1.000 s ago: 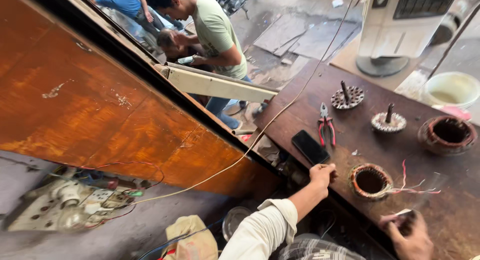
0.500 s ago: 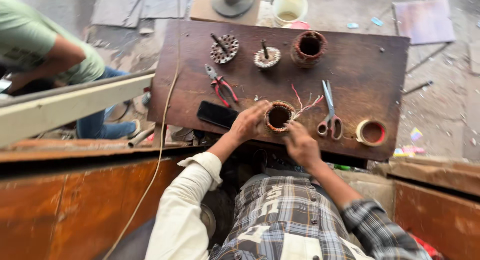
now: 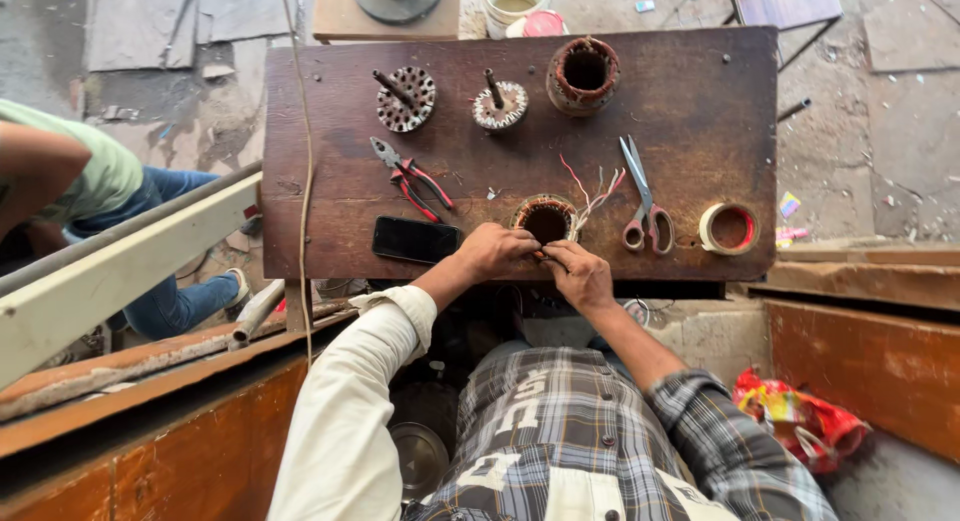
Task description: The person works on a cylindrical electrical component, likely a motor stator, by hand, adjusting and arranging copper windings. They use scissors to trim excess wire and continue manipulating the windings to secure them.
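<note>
Hands meet at the near edge of the brown wooden table [image 3: 680, 111]. The left hand [image 3: 497, 251] and the right hand [image 3: 578, 273] come together just in front of a round motor coil [image 3: 545, 219], a copper-wound ring standing near the middle of the table's near side. Both touch its near rim, fingertips pinched close together — whether each grip is closed on a strand of wire or only pressing the winding I cannot tell, as the fingers hide the spot. Thin red and white wires [image 3: 592, 191] fan up and to the right from the coil.

Just left of the left hand lies a black phone [image 3: 416, 240], flat on the wood, and beyond it red-handled pliers [image 3: 410, 178]. To the right of the coil lie scissors [image 3: 640, 196] with reddish handles, blades pointing away, and further right a roll of tape [image 3: 729, 228]. Along the far side stand two finned rotors with shafts [image 3: 405, 98] [image 3: 498, 105] and a second, taller coil [image 3: 584, 75].

Off to the left sits another person [image 3: 70, 181] in a green shirt and jeans — well apart from the table.
</note>
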`<state>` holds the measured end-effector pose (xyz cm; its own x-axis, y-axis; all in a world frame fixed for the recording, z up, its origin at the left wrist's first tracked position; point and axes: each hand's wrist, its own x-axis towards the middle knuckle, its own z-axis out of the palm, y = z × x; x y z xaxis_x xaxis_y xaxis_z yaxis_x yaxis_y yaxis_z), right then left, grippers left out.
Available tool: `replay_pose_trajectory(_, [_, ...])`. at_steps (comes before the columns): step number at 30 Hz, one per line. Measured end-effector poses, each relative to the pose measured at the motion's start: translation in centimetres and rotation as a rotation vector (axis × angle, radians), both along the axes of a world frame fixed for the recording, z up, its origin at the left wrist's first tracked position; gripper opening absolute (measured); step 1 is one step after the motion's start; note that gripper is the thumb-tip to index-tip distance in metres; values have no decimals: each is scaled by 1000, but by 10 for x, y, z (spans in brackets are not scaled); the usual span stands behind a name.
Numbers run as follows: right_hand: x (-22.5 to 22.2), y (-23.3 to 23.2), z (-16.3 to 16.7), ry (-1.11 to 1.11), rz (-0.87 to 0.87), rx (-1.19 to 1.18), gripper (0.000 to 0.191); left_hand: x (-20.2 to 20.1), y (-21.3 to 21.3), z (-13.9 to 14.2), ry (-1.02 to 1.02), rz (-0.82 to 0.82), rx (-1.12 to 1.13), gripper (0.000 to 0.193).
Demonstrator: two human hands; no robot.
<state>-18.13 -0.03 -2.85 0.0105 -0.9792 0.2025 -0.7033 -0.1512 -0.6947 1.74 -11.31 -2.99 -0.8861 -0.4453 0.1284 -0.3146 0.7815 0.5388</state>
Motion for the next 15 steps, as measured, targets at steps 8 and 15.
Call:
replay_pose_trajectory(8, [-9, -6, 40, 65, 85, -33, 35, 5, 32, 18, 119, 225, 42, 66])
replay_pose_trajectory(15, [-20, -33, 50, 230, -355, 8, 43, -17, 92, 14, 211, 589, -189, 66])
